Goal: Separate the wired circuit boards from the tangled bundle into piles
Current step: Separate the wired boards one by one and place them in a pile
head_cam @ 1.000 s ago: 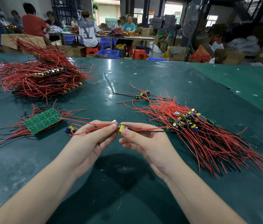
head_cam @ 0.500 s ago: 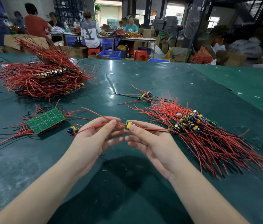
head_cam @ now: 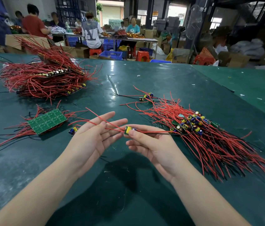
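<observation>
Right hand (head_cam: 151, 144) pinches a small circuit board (head_cam: 129, 130) above the green desk (head_cam: 128, 185); its red wires (head_cam: 107, 123) cross the flat, spread left hand (head_cam: 96, 136). Tangled bundle (head_cam: 201, 136) lies just right.

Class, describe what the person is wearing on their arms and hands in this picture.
Nothing is worn: both forearms are bare with no sleeves in view, and the left hand and right hand have no gloves, rings, watch or wristband visible.
</observation>
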Available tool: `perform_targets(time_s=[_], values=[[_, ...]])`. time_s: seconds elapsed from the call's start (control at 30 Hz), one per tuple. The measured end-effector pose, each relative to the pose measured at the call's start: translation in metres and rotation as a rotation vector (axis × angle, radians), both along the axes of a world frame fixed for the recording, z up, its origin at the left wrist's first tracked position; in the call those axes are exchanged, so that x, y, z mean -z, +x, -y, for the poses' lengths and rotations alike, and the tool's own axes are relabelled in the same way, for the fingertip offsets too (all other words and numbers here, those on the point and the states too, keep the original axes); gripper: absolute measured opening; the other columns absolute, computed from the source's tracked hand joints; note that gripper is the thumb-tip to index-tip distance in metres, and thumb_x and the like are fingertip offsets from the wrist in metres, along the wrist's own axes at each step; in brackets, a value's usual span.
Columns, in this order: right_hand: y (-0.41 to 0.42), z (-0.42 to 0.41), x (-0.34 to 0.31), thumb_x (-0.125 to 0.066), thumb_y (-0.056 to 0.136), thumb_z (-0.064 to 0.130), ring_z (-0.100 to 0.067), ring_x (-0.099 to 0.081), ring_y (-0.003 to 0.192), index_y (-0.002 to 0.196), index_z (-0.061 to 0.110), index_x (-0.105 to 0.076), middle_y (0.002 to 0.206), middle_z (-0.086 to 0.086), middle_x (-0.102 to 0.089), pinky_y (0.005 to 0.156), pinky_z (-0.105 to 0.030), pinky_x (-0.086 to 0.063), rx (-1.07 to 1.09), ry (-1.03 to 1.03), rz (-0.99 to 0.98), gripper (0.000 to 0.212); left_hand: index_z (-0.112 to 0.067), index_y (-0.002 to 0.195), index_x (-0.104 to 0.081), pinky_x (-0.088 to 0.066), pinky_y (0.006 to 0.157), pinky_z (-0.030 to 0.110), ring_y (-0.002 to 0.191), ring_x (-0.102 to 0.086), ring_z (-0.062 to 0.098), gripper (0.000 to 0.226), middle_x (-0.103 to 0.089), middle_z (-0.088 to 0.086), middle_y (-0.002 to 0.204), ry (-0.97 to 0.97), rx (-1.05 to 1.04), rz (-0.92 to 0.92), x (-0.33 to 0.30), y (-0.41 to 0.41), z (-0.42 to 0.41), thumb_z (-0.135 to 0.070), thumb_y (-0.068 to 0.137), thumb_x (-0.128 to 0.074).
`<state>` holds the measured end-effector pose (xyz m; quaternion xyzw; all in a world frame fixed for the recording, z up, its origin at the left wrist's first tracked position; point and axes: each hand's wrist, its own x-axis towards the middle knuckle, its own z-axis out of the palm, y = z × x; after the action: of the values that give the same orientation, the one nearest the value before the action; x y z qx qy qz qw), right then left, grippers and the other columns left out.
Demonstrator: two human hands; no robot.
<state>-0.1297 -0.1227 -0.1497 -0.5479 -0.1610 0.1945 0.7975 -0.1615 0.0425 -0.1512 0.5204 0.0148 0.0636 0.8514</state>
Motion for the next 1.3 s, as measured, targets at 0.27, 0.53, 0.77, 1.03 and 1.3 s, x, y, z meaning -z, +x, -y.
perform_targets(time_s=[0.27, 0.53, 0.77, 1.03, 1.3], values=[[0.001, 0.004, -0.003, -0.076, 0.064, 0.017, -0.016, -0.068, 0.066, 0.086, 0.015, -0.079, 0.086, -0.011, -0.073, 0.063, -0.021, -0.054, 0.032, 0.004, -0.007, 0.023, 0.002, 0.119, -0.051, -0.058, 0.066, 0.026, 0.090, -0.072, 0.029, 0.034, -0.071, 0.024, 0.100, -0.114, -0.008, -0.093, -0.003, 0.004, -0.006, -0.020, 0.105, -0.029], [0.001, 0.005, -0.005, -0.076, 0.065, 0.018, -0.016, -0.066, 0.063, 0.087, 0.014, -0.079, 0.084, -0.010, -0.073, 0.062, -0.022, -0.054, 0.018, -0.044, 0.040, 0.022, 0.000, 0.120, -0.049, -0.058, 0.064, 0.026, 0.086, -0.073, 0.032, 0.027, -0.072, 0.026, 0.093, 0.001, -0.043, -0.087, 0.000, 0.003, -0.007, -0.011, 0.105, -0.029], [0.005, 0.009, -0.006, -0.077, 0.059, 0.021, -0.015, -0.068, 0.061, 0.083, 0.011, -0.079, 0.085, -0.014, -0.074, 0.057, -0.020, -0.054, 0.020, -0.010, -0.145, 0.026, -0.001, 0.113, -0.060, -0.057, 0.065, 0.020, 0.086, -0.073, 0.022, 0.030, -0.073, 0.019, 0.099, -0.055, -0.118, -0.046, -0.003, 0.007, -0.016, -0.021, 0.103, -0.039], [0.004, 0.008, -0.006, -0.078, 0.058, 0.022, -0.013, -0.068, 0.060, 0.081, 0.014, -0.080, 0.086, -0.013, -0.075, 0.056, -0.018, -0.054, -0.045, -0.001, -0.202, 0.025, -0.004, 0.110, -0.063, -0.056, 0.065, 0.018, 0.085, -0.073, 0.019, 0.025, -0.074, 0.015, 0.095, 0.035, -0.213, 0.015, 0.002, 0.006, -0.016, -0.016, 0.102, -0.043], [0.002, 0.009, -0.006, -0.079, 0.058, 0.024, -0.013, -0.067, 0.060, 0.083, 0.014, -0.080, 0.088, -0.013, -0.075, 0.058, -0.019, -0.054, -0.073, -0.003, -0.160, 0.027, -0.006, 0.110, -0.063, -0.055, 0.064, 0.017, 0.083, -0.074, 0.018, 0.023, -0.075, 0.015, 0.091, 0.057, -0.250, 0.017, 0.003, 0.006, -0.015, -0.015, 0.101, -0.044]])
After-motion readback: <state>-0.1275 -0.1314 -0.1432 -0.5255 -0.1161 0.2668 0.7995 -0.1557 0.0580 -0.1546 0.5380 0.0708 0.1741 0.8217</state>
